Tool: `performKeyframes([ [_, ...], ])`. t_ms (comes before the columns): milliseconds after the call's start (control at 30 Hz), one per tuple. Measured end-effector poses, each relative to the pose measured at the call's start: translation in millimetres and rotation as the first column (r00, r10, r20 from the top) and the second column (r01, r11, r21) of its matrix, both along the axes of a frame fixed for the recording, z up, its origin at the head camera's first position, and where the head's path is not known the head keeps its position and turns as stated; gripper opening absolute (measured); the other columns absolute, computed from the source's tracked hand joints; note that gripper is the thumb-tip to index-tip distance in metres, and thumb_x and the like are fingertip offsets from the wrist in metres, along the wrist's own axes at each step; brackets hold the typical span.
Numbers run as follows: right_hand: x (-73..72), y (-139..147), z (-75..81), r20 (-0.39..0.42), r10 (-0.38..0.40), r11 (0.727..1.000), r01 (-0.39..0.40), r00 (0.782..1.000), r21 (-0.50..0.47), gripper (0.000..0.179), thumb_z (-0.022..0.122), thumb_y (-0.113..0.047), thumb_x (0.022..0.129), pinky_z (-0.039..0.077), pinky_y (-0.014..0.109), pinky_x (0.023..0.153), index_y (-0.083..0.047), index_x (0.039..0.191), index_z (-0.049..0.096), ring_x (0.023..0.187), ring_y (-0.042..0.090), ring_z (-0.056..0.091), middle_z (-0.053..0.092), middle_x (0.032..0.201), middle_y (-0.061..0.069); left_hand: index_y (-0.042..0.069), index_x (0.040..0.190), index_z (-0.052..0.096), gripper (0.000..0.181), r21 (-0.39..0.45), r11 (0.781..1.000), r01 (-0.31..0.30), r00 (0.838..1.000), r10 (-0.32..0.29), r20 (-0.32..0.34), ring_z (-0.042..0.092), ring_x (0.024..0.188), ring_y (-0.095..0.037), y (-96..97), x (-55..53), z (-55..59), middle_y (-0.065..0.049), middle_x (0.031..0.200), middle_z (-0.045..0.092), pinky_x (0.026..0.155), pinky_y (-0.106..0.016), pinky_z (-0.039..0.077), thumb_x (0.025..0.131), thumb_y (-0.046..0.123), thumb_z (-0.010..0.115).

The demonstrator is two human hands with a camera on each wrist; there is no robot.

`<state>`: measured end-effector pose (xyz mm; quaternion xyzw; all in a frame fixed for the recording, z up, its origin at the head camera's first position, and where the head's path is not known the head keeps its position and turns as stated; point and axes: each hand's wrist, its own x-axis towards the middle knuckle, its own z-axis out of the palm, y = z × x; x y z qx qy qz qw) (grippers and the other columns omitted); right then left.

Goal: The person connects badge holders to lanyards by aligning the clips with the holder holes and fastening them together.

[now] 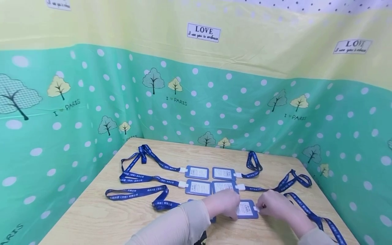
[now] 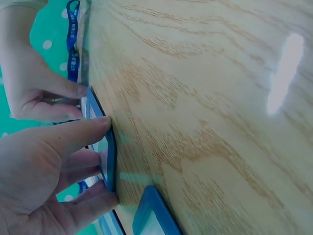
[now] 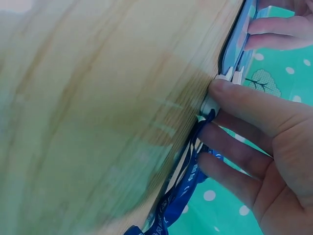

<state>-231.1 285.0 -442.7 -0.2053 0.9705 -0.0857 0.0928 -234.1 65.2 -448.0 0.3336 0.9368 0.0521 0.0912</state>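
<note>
A blue-framed ID card holder (image 1: 247,209) lies flat near the front right of the wooden table. Over its left part is my left hand (image 1: 225,203), and the left wrist view has the thumb (image 2: 93,128) and fingers gripping its edges. My right hand (image 1: 275,206) pinches the white clip (image 3: 211,100) at the holder's right end, thumb on top. From that clip a blue printed lanyard (image 3: 185,188) trails below the fingers. Just behind my left hand, another card holder (image 1: 222,185) is partly covered. A holder to the left is mostly hidden by my left forearm.
Two card holders (image 1: 197,173) (image 1: 198,187) lie in a left column, their lanyards (image 1: 137,194) stretching left. At the back right is another holder (image 1: 223,173) with a bunched lanyard (image 1: 254,165). More lanyard (image 1: 306,209) runs along the right edge. Patterned curtains (image 1: 214,102) surround the table (image 1: 101,217).
</note>
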Motion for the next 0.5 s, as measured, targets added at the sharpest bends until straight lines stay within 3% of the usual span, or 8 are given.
performKeyframes([
  [167,-1.6,-1.8,2.3,-0.004,-0.021,1.0,0.021,1.0,-0.019,0.018,0.087,-0.01,0.076,0.059,0.038,0.073,-0.023,0.087,0.08,0.071,0.008,0.062,0.072,0.082,-0.01,0.018,0.079,0.07,0.028,-0.008,1.0,0.03,0.999,-0.03,-0.023,0.05,0.062,-0.006,-3.5,-4.5,-3.1,0.01,0.072,0.056,0.059,-0.018,0.044,0.075,0.038,0.089],
  [267,-0.5,-2.5,5.9,0.014,-0.042,0.998,0.043,0.999,-0.037,0.018,0.087,-0.013,0.077,0.059,0.042,0.079,-0.022,0.091,0.08,0.08,0.012,0.066,0.073,0.088,-0.008,0.02,0.086,0.075,0.027,-0.009,0.998,0.06,0.998,-0.06,-0.03,0.055,0.068,-0.004,-4.9,-6.5,-4.0,0.011,0.078,0.061,0.066,-0.017,0.048,0.077,0.042,0.088],
  [400,0.8,-3.4,16.8,0.006,-0.098,0.992,0.098,0.995,-0.075,0.017,0.084,-0.021,0.082,0.058,0.044,0.08,-0.021,0.098,0.08,0.086,0.015,0.067,0.073,0.093,-0.007,0.025,0.108,0.078,0.033,0.043,0.995,0.094,0.995,-0.094,-0.02,0.064,0.097,-0.002,-11.2,-9.8,2.8,0.014,0.109,0.07,0.088,-0.021,0.053,0.082,0.046,0.083],
  [500,0.8,-3.3,28.1,-0.088,-0.092,0.987,0.079,0.992,-0.139,0.021,0.082,-0.025,0.086,0.059,0.048,0.083,-0.019,0.106,0.079,0.094,0.021,0.069,0.074,0.101,-0.003,0.028,0.121,0.074,0.039,0.111,0.987,0.114,0.993,-0.11,-0.044,0.059,0.122,-0.006,-20.3,-13.1,14.6,0.013,0.134,0.063,0.101,-0.027,0.05,0.088,0.047,0.078],
])
